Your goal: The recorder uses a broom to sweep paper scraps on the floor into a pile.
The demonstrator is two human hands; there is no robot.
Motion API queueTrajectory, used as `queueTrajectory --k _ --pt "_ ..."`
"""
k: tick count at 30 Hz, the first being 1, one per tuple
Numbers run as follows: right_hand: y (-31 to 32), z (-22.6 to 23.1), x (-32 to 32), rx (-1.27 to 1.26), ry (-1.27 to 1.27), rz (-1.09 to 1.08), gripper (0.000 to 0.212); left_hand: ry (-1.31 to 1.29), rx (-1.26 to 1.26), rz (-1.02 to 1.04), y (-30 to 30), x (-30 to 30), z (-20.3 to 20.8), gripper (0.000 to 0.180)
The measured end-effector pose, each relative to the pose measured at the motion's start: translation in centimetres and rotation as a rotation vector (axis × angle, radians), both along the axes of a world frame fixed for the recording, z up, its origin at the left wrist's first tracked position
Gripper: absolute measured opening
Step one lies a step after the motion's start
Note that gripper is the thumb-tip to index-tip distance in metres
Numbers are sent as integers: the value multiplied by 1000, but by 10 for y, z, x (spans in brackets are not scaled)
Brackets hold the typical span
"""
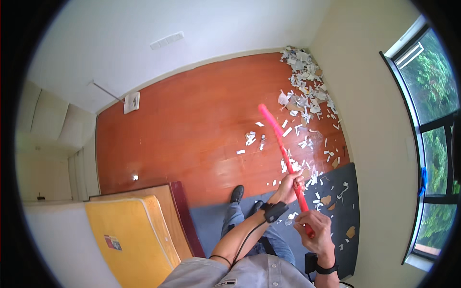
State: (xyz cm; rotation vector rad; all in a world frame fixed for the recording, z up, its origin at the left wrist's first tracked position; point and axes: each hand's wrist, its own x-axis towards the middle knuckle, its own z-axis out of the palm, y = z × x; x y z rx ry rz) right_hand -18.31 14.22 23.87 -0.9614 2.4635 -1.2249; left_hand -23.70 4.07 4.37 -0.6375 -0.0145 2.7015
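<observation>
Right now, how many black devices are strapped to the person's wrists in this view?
2. One black device is strapped just behind the left hand, the other black device just behind the right hand. Both hands grip the red stick. Neither device is hidden.

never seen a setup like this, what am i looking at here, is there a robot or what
No robot: a person is working with two bare hands. The single picture comes from a wide fisheye camera on their head, looking down, so straight edges bend. The left hand and, nearer the body, the right hand grip a long red stick; its far end is too blurred to identify. Paper scraps lie on the reddish-brown floor, thickest in the far right corner, and some are on the grey mat. A yellow mattress stands at left.
</observation>
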Motion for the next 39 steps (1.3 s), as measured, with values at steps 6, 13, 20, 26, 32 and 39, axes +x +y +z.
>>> queueTrajectory --k 6,13,20,26,32,39 --pt "-39 6 -14 -243 -196 -315 12 -368 -72 94 -32 28 -6 19" --pt "-109 -90 -48 -305 -714 -640 14 -682 -155 86 -119 55 -108 7" --pt "-129 -84 -76 -273 -450 -598 12 -481 -98 92 -114 -8 -116 14" --pt "-149 -94 -99 -141 -43 -294 15 14 174 -57 -126 -114 -98 23" --pt "-114 -77 -55 -61 97 -350 21 1 124 -344 -87 -108 -66 24" --pt "-67 -6 4 -374 -131 -695 14 -252 -15 -359 -58 -9 5 16"
